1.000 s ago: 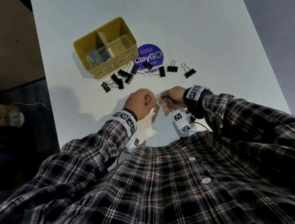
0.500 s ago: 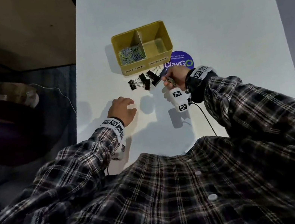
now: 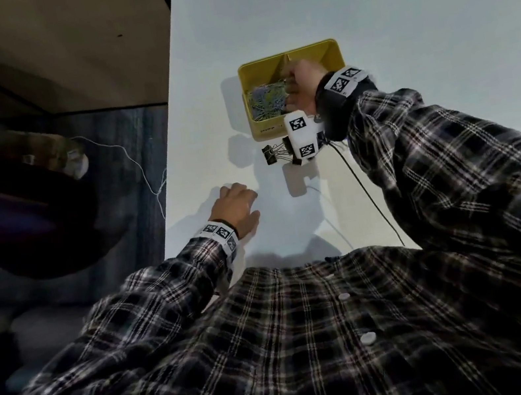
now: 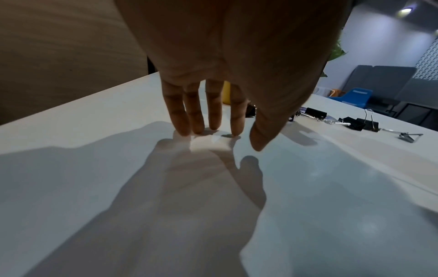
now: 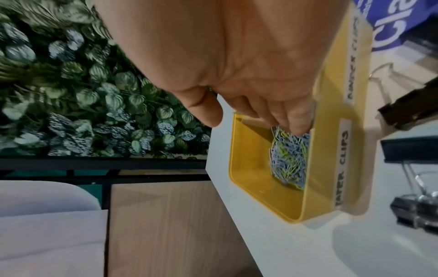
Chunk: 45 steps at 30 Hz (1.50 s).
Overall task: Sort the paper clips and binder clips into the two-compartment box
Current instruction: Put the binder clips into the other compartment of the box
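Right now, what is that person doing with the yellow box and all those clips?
A person is sorting clips. Their right hand reaches into the yellow box, fingertips over the pile of colourful paper clips in the side labelled for paper clips; whether it holds one is hidden. The black binder clips are not yet sorted and lie on the white table in front of the box. The left hand rests open on the table with nothing in it.

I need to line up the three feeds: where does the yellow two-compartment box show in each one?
Head: yellow box upper centre, right hand over it.
Left wrist: only a yellow sliver between the left hand fingers.
Right wrist: right of centre, labels facing the camera.
Shared landmark: black binder clips on the table near the box.
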{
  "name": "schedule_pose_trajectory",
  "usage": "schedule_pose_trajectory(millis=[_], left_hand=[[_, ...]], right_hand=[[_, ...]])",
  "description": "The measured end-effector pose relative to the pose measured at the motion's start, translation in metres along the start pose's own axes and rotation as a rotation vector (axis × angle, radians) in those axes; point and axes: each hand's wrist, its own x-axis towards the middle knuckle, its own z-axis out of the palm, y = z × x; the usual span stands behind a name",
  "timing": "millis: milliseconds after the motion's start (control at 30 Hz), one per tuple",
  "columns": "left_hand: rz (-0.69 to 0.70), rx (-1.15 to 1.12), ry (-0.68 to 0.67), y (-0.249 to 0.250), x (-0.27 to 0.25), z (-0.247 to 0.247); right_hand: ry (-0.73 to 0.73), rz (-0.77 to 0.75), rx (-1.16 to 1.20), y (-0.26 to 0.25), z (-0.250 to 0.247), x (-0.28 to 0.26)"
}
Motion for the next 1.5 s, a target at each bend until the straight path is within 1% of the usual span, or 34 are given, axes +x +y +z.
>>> schedule_pose_trajectory(millis=[67, 100, 133, 167, 200, 300, 333, 367, 433, 467, 500, 533, 600, 667, 733, 833, 900, 1000, 1067, 1167, 1233, 1267, 1300, 1367, 1433, 1500], left_hand=[[-0.009, -0.076, 0.078, 0.002, 0.007, -0.004], [-0.004, -0.099, 0.114, 0.006, 0.011, -0.007], [0.008, -0.115, 0.147, 0.01, 0.016, -0.01], [0.019, -0.129, 0.176, 0.016, 0.023, -0.013], [0.024, -0.144, 0.198, 0.023, 0.03, -0.017], [0.012, -0.188, 0.225, 0.045, 0.052, -0.025], [0.012, -0.186, 0.209, 0.052, 0.059, -0.026], [0.015, -0.172, 0.188, 0.059, 0.065, -0.026], [0.017, -0.111, 0.168, 0.069, 0.074, -0.022], [0.011, -0.075, 0.17, 0.072, 0.076, -0.019], [0.005, -0.048, 0.179, 0.075, 0.077, -0.015], [0.0, -0.04, 0.193, 0.078, 0.077, -0.01], [-0.008, -0.076, 0.223, 0.082, 0.074, -0.003], [-0.024, -0.16, 0.242, 0.084, 0.07, 0.002], [-0.068, -0.278, 0.272, 0.085, 0.066, 0.005], [-0.19, -0.498, 0.357, 0.088, 0.06, 0.003], [-0.265, -0.571, 0.403, 0.093, 0.057, -0.005], [-0.332, -0.686, 0.357, 0.1, 0.055, -0.017], [-0.368, -0.759, 0.311, 0.104, 0.056, -0.021], [-0.425, -0.785, 0.259, 0.108, 0.061, -0.023], [-0.439, -0.794, 0.237, 0.11, 0.066, -0.023], [-0.454, -0.823, 0.222, 0.112, 0.068, -0.023], [-0.483, -0.877, 0.215, 0.112, 0.069, -0.024], [-0.55, -1.007, 0.203, 0.116, 0.069, -0.027], [-0.592, -1.182, 0.185, 0.119, 0.068, -0.031], [-0.598, -1.341, 0.146, 0.119, 0.068, -0.033]], right_hand=[[-0.011, -0.051, 0.097, 0.007, -0.014, -0.009], [-0.051, -0.089, 0.109, 0.011, -0.025, -0.016], [-0.08, -0.128, 0.077, 0.019, -0.039, -0.022], [-0.076, -0.16, -0.006, 0.027, -0.055, -0.029], [0.001, -0.186, -0.153, 0.039, -0.073, -0.034], [0.416, -0.291, -0.726, 0.082, -0.141, -0.044], [0.507, -0.309, -0.822, 0.097, -0.165, -0.048], [0.568, -0.311, -0.867, 0.111, -0.188, -0.051], [0.64, -0.29, -0.926, 0.134, -0.226, -0.058], [0.641, -0.272, -0.962, 0.142, -0.24, -0.059], [0.609, -0.251, -0.996, 0.146, -0.249, -0.061], [0.558, -0.234, -1.024, 0.15, -0.256, -0.06], [0.459, -0.247, -1.078, 0.153, -0.261, -0.057], [0.422, -0.294, -1.112, 0.153, -0.258, -0.053], [0.399, -0.318, -1.163, 0.148, -0.249, -0.046], [0.395, -0.261, -1.245, 0.138, -0.237, -0.033], [0.395, -0.205, -1.235, 0.136, -0.238, -0.027], [0.387, -0.194, -1.204, 0.139, -0.248, -0.019], [0.382, -0.23, -1.157, 0.143, -0.251, -0.017], [0.411, -0.385, -1.019, 0.148, -0.256, -0.025], [0.476, -0.482, -1.004, 0.156, -0.265, -0.033], [0.527, -0.497, -1.013, 0.162, -0.27, -0.036], [0.568, -0.479, -1.025, 0.165, -0.272, -0.039], [0.604, -0.375, -1.056, 0.174, -0.275, -0.044], [0.562, -0.291, -1.084, 0.179, -0.276, -0.045], [0.519, -0.277, -1.074, 0.18, -0.274, -0.045]])
